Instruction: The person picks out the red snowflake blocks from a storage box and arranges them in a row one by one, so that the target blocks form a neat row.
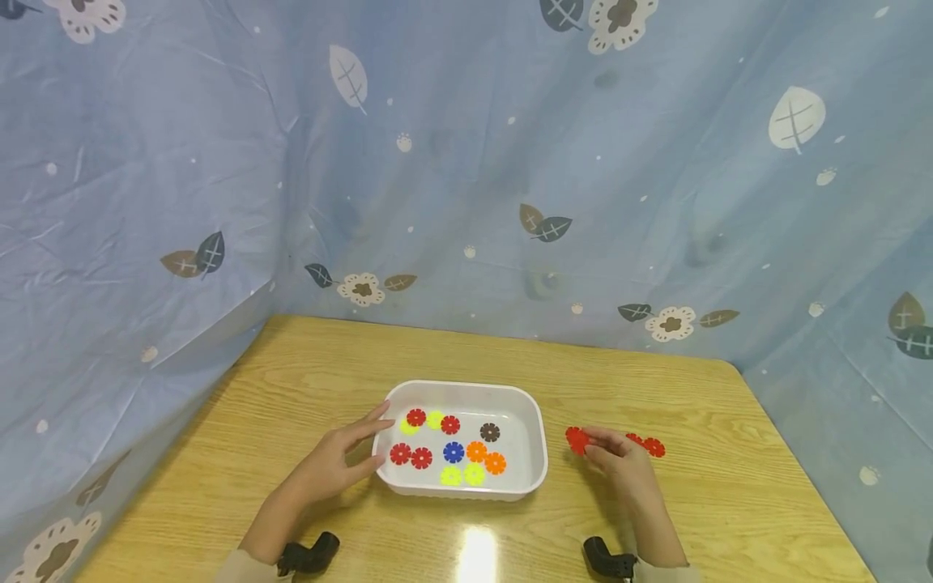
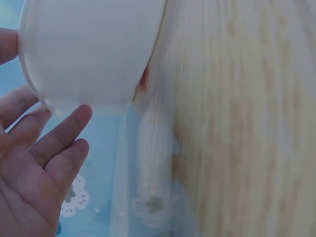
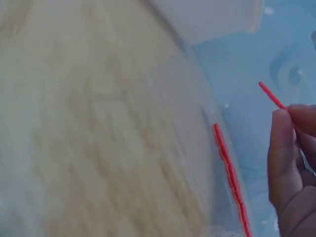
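Observation:
In the head view my left hand [image 1: 334, 460] is at the left end of a white plastic tray [image 1: 521, 447], its loosely extended fingers at the rim. The left wrist view shows that hand [image 2: 37, 153] beside the tray's pale wall [image 2: 94, 54]. Right of the tray, my right hand [image 1: 628, 471] pinches a red notched disc [image 1: 577, 440] between thumb and fingers. This disc [image 3: 270, 94] shows edge-on in the right wrist view. Just beyond the right hand, more red notched discs [image 1: 654, 447] lie on the table, partly hidden by the fingers.
Inside the tray lie red discs [image 1: 400, 453], yellow discs [image 1: 451, 476], orange discs [image 1: 495, 463], a blue disc [image 1: 453, 452] and a dark brown disc [image 1: 490, 432]. The wooden table [image 1: 328, 348] meets a blue patterned curtain [image 1: 466, 186] at the back and sides.

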`<act>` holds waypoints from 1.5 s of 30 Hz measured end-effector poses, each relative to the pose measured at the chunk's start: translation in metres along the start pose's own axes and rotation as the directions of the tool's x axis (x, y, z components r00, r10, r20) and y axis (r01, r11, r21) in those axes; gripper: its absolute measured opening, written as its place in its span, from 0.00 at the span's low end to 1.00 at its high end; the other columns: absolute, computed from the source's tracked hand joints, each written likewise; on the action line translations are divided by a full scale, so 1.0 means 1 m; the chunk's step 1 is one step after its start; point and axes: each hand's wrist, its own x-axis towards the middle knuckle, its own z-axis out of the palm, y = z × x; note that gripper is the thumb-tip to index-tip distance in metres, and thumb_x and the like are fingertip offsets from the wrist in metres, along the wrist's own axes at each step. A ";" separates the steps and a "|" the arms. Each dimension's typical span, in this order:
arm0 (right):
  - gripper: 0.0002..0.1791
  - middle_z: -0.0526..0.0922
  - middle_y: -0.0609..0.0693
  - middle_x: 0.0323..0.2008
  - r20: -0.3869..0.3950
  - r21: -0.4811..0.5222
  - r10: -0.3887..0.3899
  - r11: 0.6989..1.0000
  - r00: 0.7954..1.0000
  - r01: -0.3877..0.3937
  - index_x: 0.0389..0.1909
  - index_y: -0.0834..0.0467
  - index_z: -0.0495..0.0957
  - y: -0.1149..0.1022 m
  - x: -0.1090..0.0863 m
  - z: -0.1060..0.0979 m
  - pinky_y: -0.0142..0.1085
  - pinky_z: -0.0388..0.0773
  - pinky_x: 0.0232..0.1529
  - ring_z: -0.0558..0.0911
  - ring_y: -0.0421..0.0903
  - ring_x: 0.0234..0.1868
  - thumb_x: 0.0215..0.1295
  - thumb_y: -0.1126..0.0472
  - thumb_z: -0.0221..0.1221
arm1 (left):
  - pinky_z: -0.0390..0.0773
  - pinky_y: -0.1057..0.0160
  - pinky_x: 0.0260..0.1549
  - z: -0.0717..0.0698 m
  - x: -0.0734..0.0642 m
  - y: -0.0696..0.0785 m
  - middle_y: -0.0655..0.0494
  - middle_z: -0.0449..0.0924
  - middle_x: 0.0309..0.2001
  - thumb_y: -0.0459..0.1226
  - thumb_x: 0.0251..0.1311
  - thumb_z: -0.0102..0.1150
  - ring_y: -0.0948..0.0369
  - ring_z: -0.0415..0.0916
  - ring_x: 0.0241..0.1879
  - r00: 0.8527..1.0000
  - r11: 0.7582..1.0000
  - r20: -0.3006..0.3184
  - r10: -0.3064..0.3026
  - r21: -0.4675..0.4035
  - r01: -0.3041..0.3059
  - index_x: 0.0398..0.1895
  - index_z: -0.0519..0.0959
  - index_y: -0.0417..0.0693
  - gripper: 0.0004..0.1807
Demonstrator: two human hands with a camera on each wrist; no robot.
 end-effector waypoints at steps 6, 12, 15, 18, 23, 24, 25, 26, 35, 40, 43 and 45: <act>0.21 0.81 0.44 0.36 0.017 0.014 0.028 1.000 0.999 -0.028 0.55 0.72 0.72 0.009 0.004 -0.001 0.26 0.81 0.41 0.80 0.34 0.36 0.61 0.71 0.58 | 0.66 0.44 0.61 -0.001 0.000 0.000 0.53 0.56 0.72 0.40 0.60 0.61 0.50 0.59 0.68 1.000 1.000 -0.003 0.002 0.009 -0.002 0.62 0.72 0.47 0.26; 0.18 0.84 0.50 0.41 -0.004 -0.095 0.042 0.995 0.999 -0.042 0.52 0.69 0.77 0.011 0.008 0.002 0.25 0.80 0.38 0.79 0.33 0.35 0.60 0.70 0.60 | 0.66 0.43 0.61 -0.003 0.001 0.000 0.51 0.57 0.72 0.41 0.60 0.61 0.49 0.60 0.68 1.000 0.999 -0.014 0.020 0.030 -0.019 0.62 0.73 0.47 0.26; 0.17 0.84 0.54 0.45 -0.020 -0.179 0.037 0.983 0.999 -0.040 0.51 0.66 0.79 0.012 0.008 0.002 0.25 0.79 0.35 0.78 0.33 0.34 0.60 0.68 0.60 | 0.66 0.44 0.61 -0.003 0.001 0.000 0.51 0.58 0.72 0.41 0.60 0.61 0.49 0.60 0.68 1.000 0.999 -0.018 0.021 0.032 -0.021 0.62 0.73 0.47 0.26; 0.16 0.83 0.56 0.46 -0.039 -0.244 0.031 0.969 0.999 -0.039 0.49 0.64 0.80 0.012 0.007 0.003 0.26 0.77 0.33 0.77 0.34 0.35 0.59 0.67 0.61 | 0.67 0.44 0.61 -0.003 0.001 0.001 0.51 0.58 0.71 0.40 0.59 0.62 0.49 0.60 0.68 0.999 0.999 -0.021 0.025 0.031 -0.024 0.62 0.73 0.46 0.26; 0.15 0.84 0.58 0.44 -0.033 -0.349 -0.016 0.937 0.999 0.004 0.48 0.63 0.81 0.012 0.005 0.003 0.26 0.77 0.34 0.79 0.38 0.38 0.59 0.69 0.60 | 0.67 0.45 0.61 -0.003 0.000 0.000 0.50 0.59 0.71 0.39 0.60 0.61 0.48 0.61 0.67 0.999 0.999 -0.019 0.034 0.036 -0.034 0.62 0.73 0.45 0.26; 0.15 0.84 0.58 0.44 -0.031 -0.373 -0.030 0.928 0.999 0.016 0.47 0.63 0.82 0.012 0.005 0.003 0.25 0.76 0.35 0.79 0.40 0.39 0.59 0.69 0.59 | 0.67 0.45 0.60 -0.003 0.000 0.000 0.50 0.59 0.71 0.38 0.60 0.61 0.48 0.61 0.67 0.999 0.999 -0.019 0.035 0.035 -0.034 0.62 0.73 0.45 0.26; 0.14 0.85 0.58 0.43 -0.027 -0.401 -0.047 0.916 0.999 0.032 0.47 0.63 0.82 0.011 0.004 0.003 0.26 0.76 0.35 0.80 0.41 0.40 0.59 0.69 0.59 | 0.67 0.44 0.60 -0.003 0.000 0.000 0.49 0.59 0.71 0.38 0.60 0.61 0.47 0.61 0.67 0.999 0.999 -0.018 0.035 0.037 -0.035 0.62 0.73 0.45 0.25; 0.14 0.85 0.58 0.42 -0.025 -0.423 -0.059 0.905 0.998 0.043 0.47 0.63 0.82 0.011 0.004 0.003 0.26 0.76 0.36 0.81 0.42 0.40 0.59 0.70 0.59 | 0.67 0.44 0.60 -0.003 0.000 0.001 0.49 0.58 0.71 0.38 0.60 0.61 0.47 0.61 0.67 0.999 0.999 -0.017 0.033 0.038 -0.032 0.62 0.73 0.45 0.25; 0.14 0.84 0.57 0.43 -0.036 -0.466 -0.085 0.883 0.996 0.058 0.47 0.63 0.81 0.005 -0.001 0.002 0.26 0.77 0.35 0.81 0.45 0.42 0.60 0.67 0.60 | 0.65 0.44 0.62 -0.002 0.000 0.000 0.52 0.58 0.72 0.39 0.59 0.62 0.50 0.60 0.68 1.000 0.999 -0.012 0.015 0.031 -0.015 0.62 0.73 0.47 0.26; 0.16 0.83 0.57 0.45 -0.022 -0.433 -0.122 0.896 0.992 0.101 0.51 0.63 0.79 0.000 -0.002 0.002 0.25 0.77 0.37 0.80 0.46 0.44 0.63 0.64 0.59 | 0.66 0.44 0.61 -0.001 0.000 0.000 0.51 0.59 0.71 0.39 0.59 0.62 0.49 0.61 0.68 1.000 0.999 -0.012 0.023 0.028 -0.023 0.62 0.73 0.46 0.26; 0.17 0.83 0.58 0.45 -0.007 -0.396 -0.167 0.906 0.986 0.150 0.52 0.63 0.78 -0.005 -0.005 0.004 0.24 0.78 0.39 0.81 0.46 0.45 0.63 0.64 0.60 | 0.66 0.43 0.61 -0.001 0.001 0.000 0.50 0.59 0.71 0.38 0.59 0.62 0.48 0.61 0.67 0.999 0.999 -0.012 0.034 0.025 -0.034 0.62 0.73 0.46 0.26; 0.17 0.83 0.59 0.45 0.003 -0.353 -0.187 0.919 0.982 0.176 0.52 0.64 0.78 -0.010 -0.007 0.007 0.24 0.78 0.40 0.81 0.46 0.45 0.62 0.65 0.60 | 0.66 0.43 0.61 0.000 0.001 -0.001 0.49 0.59 0.71 0.38 0.59 0.62 0.48 0.61 0.67 0.999 0.999 -0.011 0.039 0.027 -0.039 0.62 0.73 0.46 0.26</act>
